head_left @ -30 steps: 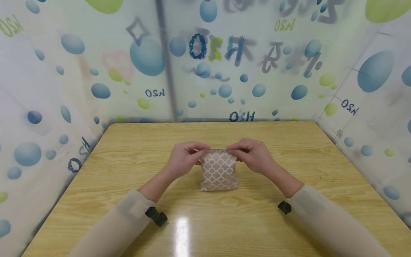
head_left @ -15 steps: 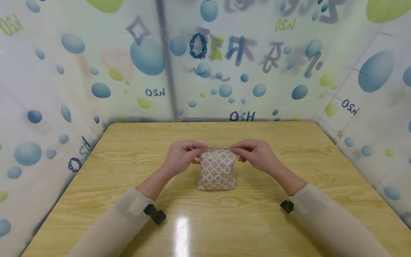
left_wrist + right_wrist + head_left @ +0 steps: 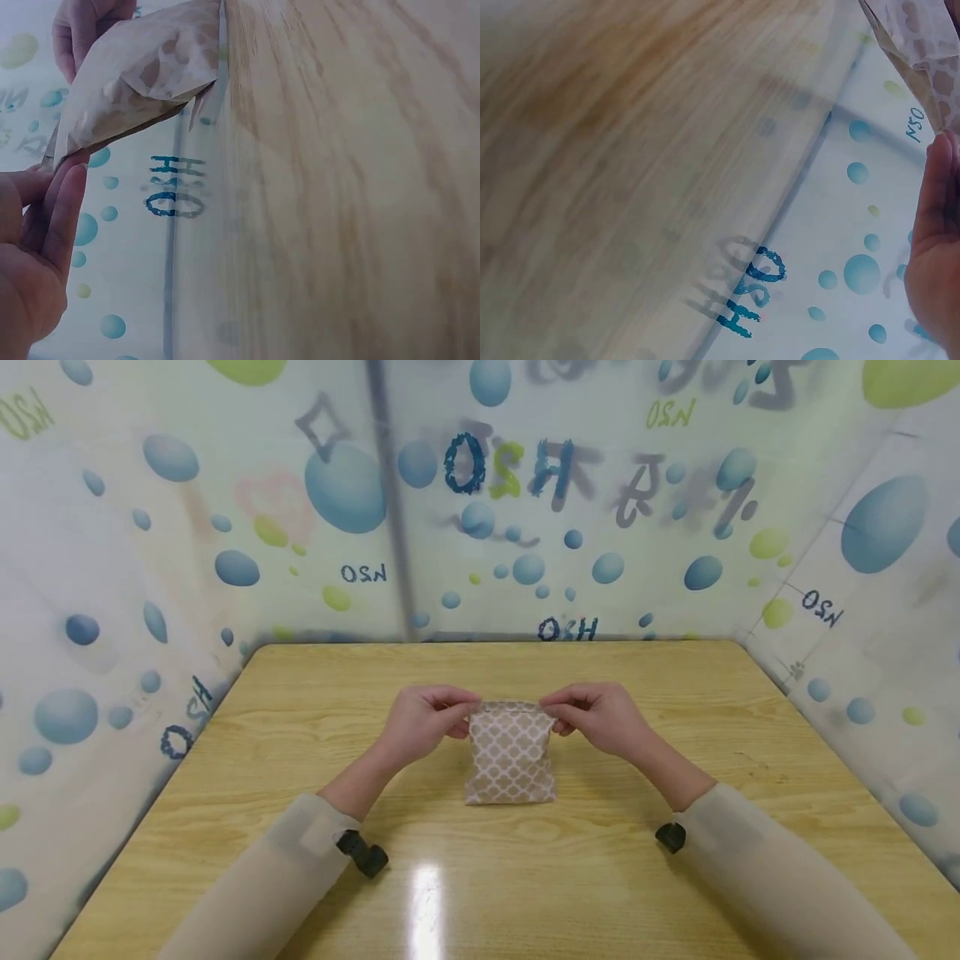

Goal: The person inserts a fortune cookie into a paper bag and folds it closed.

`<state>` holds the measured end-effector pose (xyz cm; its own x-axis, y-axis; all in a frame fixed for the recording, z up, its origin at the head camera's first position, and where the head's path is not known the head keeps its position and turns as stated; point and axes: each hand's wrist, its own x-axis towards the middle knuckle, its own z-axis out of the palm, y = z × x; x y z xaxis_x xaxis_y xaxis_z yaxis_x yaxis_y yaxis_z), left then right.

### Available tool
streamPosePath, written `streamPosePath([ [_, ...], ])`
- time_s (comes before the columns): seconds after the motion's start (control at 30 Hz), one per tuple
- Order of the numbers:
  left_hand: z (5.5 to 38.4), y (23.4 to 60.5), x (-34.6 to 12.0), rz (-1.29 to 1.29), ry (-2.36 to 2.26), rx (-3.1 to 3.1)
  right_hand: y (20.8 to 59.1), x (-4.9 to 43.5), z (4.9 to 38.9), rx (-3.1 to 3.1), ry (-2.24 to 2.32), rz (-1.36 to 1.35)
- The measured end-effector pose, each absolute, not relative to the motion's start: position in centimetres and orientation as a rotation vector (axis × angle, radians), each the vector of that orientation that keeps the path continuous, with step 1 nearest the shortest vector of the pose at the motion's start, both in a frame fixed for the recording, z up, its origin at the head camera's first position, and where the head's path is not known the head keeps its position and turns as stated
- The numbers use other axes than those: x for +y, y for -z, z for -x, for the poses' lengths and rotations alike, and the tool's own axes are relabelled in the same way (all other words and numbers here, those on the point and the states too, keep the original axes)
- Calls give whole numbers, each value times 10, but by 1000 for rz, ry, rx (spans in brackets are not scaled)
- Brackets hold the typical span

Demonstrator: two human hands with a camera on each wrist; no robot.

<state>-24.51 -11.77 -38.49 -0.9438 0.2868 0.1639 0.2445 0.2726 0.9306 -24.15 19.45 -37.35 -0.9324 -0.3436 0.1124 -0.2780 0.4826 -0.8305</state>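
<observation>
A small paper bag (image 3: 512, 756) with a tan and white lattice print stands at the middle of the table, its top edge stretched between both hands. At its upper left corner, my left hand (image 3: 425, 720) pinches the rim between thumb and fingers. My right hand (image 3: 596, 718) pinches the opposite upper corner in the same way. Seen from the left wrist, the bag (image 3: 142, 75) bulges and a folded flap shows at its bottom. The right wrist view catches only part of the bag (image 3: 922, 45) above the fingers. What is inside the bag is hidden.
A wooden table (image 3: 315, 727) spreads under both arms, with a bright reflection near its front. Behind and beside it hang pale curtains (image 3: 300, 602) printed with blue and green bubbles. Dark wrist mounts (image 3: 363, 853) sit at the light sleeves.
My hands have moved slightly apart along the top of the bag, and more of its rim now shows between them. The grip on both corners stays.
</observation>
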Motion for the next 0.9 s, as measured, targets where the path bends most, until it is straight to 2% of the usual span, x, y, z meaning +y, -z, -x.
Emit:
streamPosePath([
  [0.47, 260, 394, -108, -338, -1744, 2374, 373, 193, 258, 2642, 1301, 429],
  [0.9, 279, 406, -103, -163, -1686, 2277, 377, 196, 255, 2755, 1123, 382],
])
